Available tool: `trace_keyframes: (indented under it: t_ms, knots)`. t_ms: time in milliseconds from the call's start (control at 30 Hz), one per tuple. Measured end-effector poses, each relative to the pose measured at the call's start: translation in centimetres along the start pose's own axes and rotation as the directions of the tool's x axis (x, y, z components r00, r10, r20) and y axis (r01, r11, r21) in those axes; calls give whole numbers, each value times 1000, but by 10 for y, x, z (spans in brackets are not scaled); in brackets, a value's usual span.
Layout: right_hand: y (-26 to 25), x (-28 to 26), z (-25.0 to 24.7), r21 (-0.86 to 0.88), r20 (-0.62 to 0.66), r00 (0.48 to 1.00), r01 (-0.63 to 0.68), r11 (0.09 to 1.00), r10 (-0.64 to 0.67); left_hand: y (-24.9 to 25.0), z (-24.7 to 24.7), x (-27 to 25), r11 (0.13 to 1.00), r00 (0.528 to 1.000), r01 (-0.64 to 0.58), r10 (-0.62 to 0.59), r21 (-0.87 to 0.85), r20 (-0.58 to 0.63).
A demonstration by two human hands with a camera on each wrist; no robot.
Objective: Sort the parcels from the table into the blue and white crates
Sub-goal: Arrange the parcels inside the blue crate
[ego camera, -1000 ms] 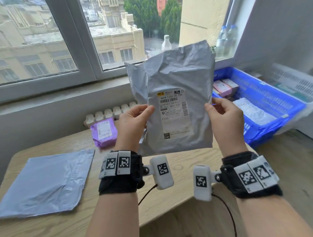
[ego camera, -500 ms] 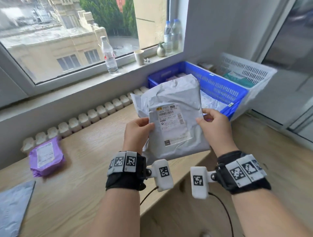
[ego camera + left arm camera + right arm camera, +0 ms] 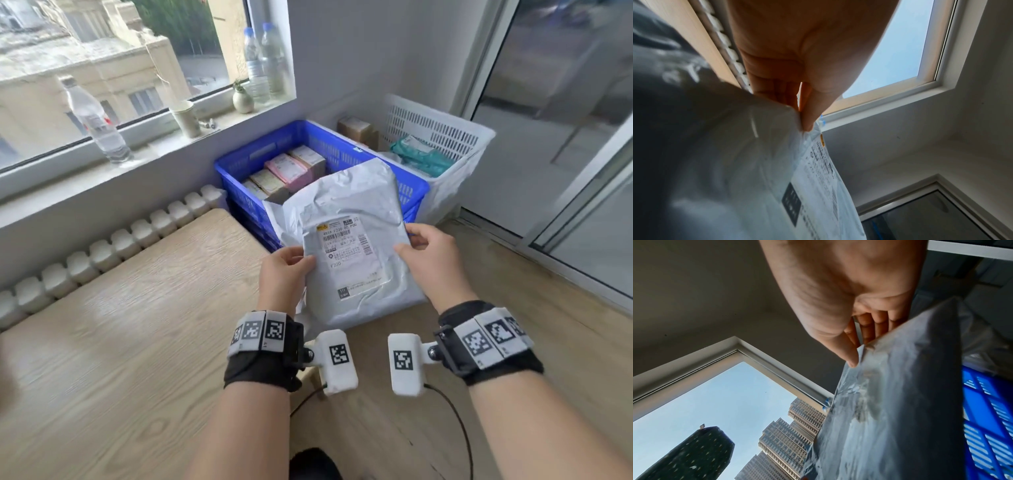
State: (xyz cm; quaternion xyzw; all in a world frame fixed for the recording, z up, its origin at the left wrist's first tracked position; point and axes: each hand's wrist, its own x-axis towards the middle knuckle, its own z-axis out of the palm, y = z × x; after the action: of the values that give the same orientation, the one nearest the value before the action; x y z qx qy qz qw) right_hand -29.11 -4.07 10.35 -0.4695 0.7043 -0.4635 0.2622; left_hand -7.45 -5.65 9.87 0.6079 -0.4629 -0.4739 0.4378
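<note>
The fingers of the left hand pinch the left edge of a grey plastic mailer parcel, thumb on the front and the other fingers behind it. The right hand grasps the opposite edge the same way, its thumb lying on the front just beside the white shipping label and its fingers tucked behind the bag. Both wrists carry black straps with white marker blocks.

The parcel is held up in the air, label facing the person, tilted a little and crinkled along its top. It hangs beyond the right end of the wooden surface and in front of the blue crate, covering the crate's near right corner from the head view.

The blue crate stands on the floor against the wall under the window and holds several small boxed parcels, one of them pink, standing side by side. Just to its right, touching or nearly so, is the white crate, with a teal soft package inside. A brown cardboard box sits behind, between the two crates.

A row of white radiator ribs runs along the far edge of the surface. On the windowsill stand a clear plastic bottle, a paper cup, a small round vase and two more bottles in the corner. A glass sliding door fills the right side of the room.
</note>
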Motion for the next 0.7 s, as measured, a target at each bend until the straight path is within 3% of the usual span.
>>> trace_keyframes:
  t_ms: [467, 700]
  knots:
    - [22, 173, 16, -71, 57, 997, -43, 997, 47, 14, 93, 170, 998, 996, 70, -69, 4, -54]
    - [34, 248, 37, -125, 143, 985, -76, 989, 93, 13, 116, 233, 982, 990, 123, -112, 143, -84]
